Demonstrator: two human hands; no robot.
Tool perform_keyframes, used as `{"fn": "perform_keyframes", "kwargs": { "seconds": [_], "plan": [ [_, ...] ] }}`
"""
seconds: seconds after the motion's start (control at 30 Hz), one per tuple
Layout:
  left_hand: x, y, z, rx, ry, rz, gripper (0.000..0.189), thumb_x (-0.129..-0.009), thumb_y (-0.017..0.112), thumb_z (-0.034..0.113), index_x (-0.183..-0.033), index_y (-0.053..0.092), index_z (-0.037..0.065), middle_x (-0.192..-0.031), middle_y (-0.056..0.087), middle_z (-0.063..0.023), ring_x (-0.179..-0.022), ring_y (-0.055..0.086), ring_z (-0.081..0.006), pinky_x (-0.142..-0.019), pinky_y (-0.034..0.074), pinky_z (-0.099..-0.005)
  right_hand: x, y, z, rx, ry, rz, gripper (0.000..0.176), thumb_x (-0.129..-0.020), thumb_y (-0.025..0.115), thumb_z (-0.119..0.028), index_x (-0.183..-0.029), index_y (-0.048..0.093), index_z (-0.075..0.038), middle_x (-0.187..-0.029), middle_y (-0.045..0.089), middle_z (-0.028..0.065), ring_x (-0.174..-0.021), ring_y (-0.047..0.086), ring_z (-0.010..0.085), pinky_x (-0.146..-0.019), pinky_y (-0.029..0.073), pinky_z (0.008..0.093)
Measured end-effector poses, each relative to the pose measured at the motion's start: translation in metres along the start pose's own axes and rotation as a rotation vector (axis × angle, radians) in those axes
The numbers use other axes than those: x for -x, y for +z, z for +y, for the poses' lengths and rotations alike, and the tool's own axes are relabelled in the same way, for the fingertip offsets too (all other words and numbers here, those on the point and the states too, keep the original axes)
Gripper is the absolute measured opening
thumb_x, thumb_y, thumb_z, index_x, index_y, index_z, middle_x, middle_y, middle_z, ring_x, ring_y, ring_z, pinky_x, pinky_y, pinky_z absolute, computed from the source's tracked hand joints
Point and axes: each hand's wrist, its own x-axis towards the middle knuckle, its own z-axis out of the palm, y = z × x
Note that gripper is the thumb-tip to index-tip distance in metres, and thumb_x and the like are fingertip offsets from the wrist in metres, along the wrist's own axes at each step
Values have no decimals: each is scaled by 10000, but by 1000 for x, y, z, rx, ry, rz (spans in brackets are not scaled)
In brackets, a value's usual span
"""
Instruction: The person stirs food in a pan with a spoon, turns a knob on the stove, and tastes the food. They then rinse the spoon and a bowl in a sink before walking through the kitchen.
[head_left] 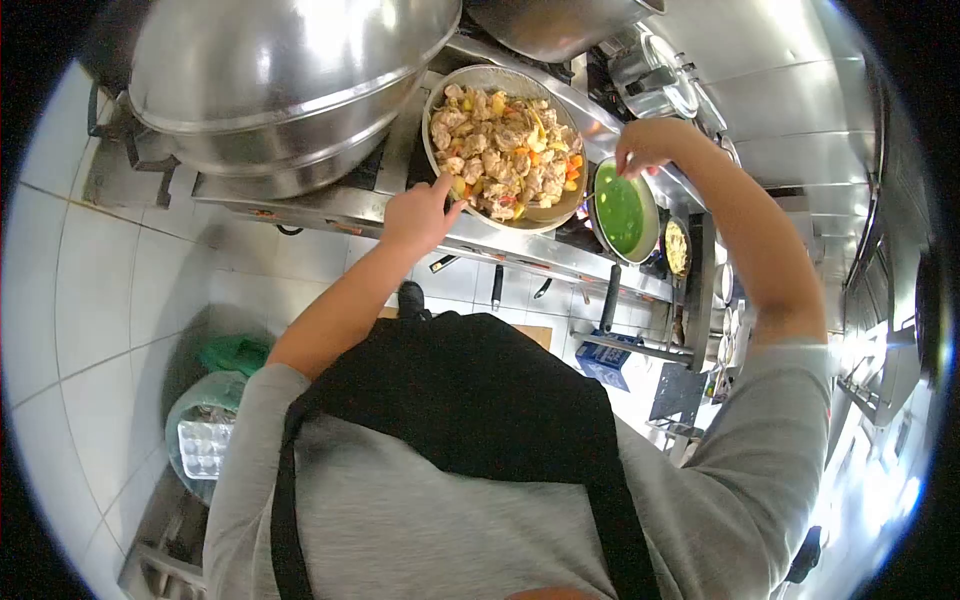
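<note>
A wide round pan [562, 213] full of meat chunks [490, 140] with orange and yellow vegetable pieces sits on the stove. At its near left edge, my left hand [425, 212] is closed around a short dark handle. My right hand [648, 148] reaches over the far rim of a smaller frying pan [648, 215] that holds bright green liquid [618, 208] with pale bits. Its fingers point down and are pinched together; what they hold, if anything, is too small to make out. The smaller pan's long black handle [611, 300] points toward me.
A large domed steel pot [290, 90] stands to the left on the stove [340, 205]. Another small pan [677, 247] with pale food is at the right. Steel pots [655, 80] stand behind. A blue box [605, 362] lies below, and a lined bin [190, 405] is at the lower left.
</note>
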Motion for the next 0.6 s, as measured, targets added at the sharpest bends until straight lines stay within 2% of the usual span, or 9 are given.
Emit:
{"fn": "perform_keyframes", "kwargs": {
  "seconds": [0.1, 0.17, 0.23, 0.3, 0.4, 0.5, 0.6],
  "plan": [
    [-3, -2, 1, -28, -34, -84, 400, -851, 570, 398, -1132, 500, 121, -778, 632, -141, -694, 635, -320, -566, 497, -445, -24, 17, -19, -159, 79, -140, 226, -771, 685, -248, -969, 709, -142, -750, 683, 26, -601, 625, 140, -529, 486, 294],
    [-3, -1, -1, 2, 28, -19, 343, -848, 572, 386, -1064, 514, 126, -706, 617, -129, -637, 627, -317, -533, 493, -438, -48, 54, -16, -240, 89, -92, 242, -802, 636, -240, -1019, 688, -147, -699, 631, 58, -547, 588, 124, -428, 439, 258],
    [-2, -4, -1, 28, 82, -5, 311, -847, 575, 378, -1016, 521, 124, -674, 608, -125, -606, 621, -318, -523, 492, -433, -102, 133, 9, -194, -26, 72, 241, -822, 603, -263, -1003, 683, -125, -738, 656, 124, -602, 630, 207, -501, 499, 322],
    [-1, -3, -1, -7, 112, -7, 290, -840, 586, 367, -984, 524, 123, -666, 606, -127, -595, 619, -317, -521, 493, -429, -78, 168, -41, -149, -164, 539, 284, -839, 574, -303, -962, 680, -70, -843, 666, 203, -755, 661, 308, -650, 536, 395],
    [0, 4, -2, -5, 166, 25, 249, -839, 589, 333, -971, 513, 135, -668, 610, -119, -588, 619, -312, -523, 494, -422, -119, 199, -61, -376, 178, 474, 348, -846, 564, -336, -961, 668, -24, -972, 648, 229, -926, 637, 351, -796, 516, 423],
    [3, 4, 0, 29, 188, 29, 223, -840, 588, 312, -965, 507, 145, -680, 614, -118, -607, 624, -313, -545, 498, -422, -155, 181, -85, -495, 376, 487, 347, -850, 556, -320, -960, 668, -11, -1025, 648, 202, -978, 634, 325, -813, 518, 403],
    [1, -6, 1, 32, 164, -22, 209, -838, 589, 301, -952, 507, 146, -697, 618, -128, -637, 630, -315, -578, 503, -432, -204, 166, -89, -411, 470, 465, 332, -837, 583, -324, -971, 678, -36, -1037, 657, 170, -984, 638, 306, -826, 519, 394]
  ]
}}
